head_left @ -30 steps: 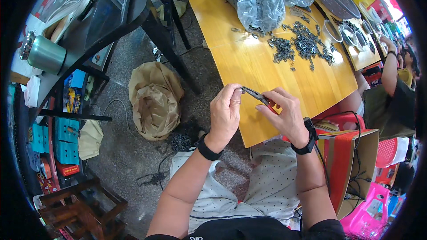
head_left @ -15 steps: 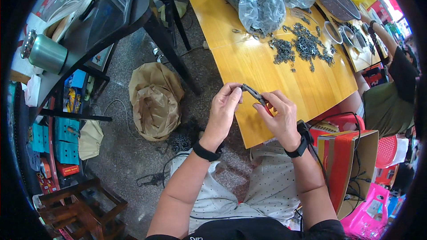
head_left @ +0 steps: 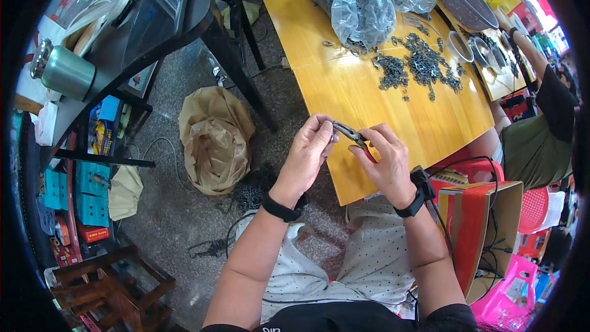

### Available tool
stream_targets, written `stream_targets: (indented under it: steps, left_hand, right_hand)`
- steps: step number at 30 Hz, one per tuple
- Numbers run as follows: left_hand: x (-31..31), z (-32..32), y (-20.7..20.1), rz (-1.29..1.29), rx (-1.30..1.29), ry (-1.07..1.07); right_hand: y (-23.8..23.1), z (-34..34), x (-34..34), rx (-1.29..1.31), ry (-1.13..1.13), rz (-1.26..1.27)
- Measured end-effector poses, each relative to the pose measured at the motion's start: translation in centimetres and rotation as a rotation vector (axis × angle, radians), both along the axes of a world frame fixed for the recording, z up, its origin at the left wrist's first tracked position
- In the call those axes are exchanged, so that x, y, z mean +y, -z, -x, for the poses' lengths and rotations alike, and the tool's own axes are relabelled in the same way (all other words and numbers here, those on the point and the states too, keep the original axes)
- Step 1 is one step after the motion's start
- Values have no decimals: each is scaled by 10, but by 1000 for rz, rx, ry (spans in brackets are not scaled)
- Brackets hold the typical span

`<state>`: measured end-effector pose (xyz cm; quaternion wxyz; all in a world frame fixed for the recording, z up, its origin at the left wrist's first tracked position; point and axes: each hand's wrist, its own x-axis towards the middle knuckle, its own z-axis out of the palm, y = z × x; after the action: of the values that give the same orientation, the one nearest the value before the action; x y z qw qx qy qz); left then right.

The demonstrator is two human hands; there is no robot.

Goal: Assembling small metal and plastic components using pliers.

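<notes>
Above the near left edge of the wooden table, my right hand [head_left: 388, 158] is wrapped around a pair of pliers [head_left: 348, 131] with red on the handles. The dark jaws point left, their tips right at the fingertips of my left hand [head_left: 307, 155]. Thumb and forefinger of that hand are pinched together on a small metal piece, mostly hidden by the fingers. Farther back on the table [head_left: 344, 101] lie piles of small dark metal clasps [head_left: 424, 61], with a few strays around them.
Behind the piles stands a clear plastic bag [head_left: 362, 12] full of dark pieces, near a grey basket [head_left: 467, 0]. An open brown sack [head_left: 215, 141] is on the floor at left. A cardboard box [head_left: 485, 227] stands at my right; another person's arm [head_left: 531, 52] reaches in beyond.
The pliers have turned slightly, their jaw tips coming a little lower by my left fingertips. More of the small metal piece shows there. My right hand has shifted barely.
</notes>
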<state>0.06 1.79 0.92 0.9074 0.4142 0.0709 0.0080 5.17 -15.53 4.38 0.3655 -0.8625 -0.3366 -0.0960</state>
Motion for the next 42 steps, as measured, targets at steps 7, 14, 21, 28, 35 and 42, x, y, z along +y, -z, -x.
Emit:
stream_targets:
  steps: [7,14,21,28,35,42]
  left_hand:
    - [-1,0,0,45,-20,47]
    - [3,-1,7,-82,-42,15]
    - [2,-3,5,-341,-79,-65]
    - [4,-2,1,-416,-31,-20]
    - [-5,-3,6,28,9,-13]
    - [5,2,-8,374,95,76]
  right_hand:
    - [-4,-1,-4,150,5,-14]
    - [-12,-7,-11,183,-25,-6]
    - [-13,-10,-15,88,-83,19]
    - [-13,-10,-17,7,-59,78]
    - [1,8,1,37,77,-29]
    - [5,22,14,152,150,-61]
